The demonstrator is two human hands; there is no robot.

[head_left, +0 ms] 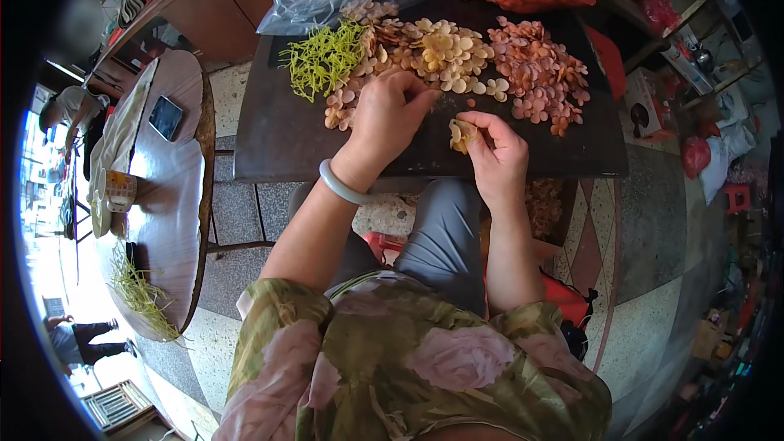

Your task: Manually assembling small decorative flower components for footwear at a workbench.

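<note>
Right hand pinches cream petals beside pink petal heap.

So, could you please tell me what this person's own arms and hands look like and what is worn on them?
Both forearms are bare. The left hand has a smooth, pale green-white ring-shaped bangle around its wrist. The right hand wears nothing visible: no ring, watch or glove. Short, loose sleeves of an olive-green blouse with large pink roses end near the elbows.
</note>
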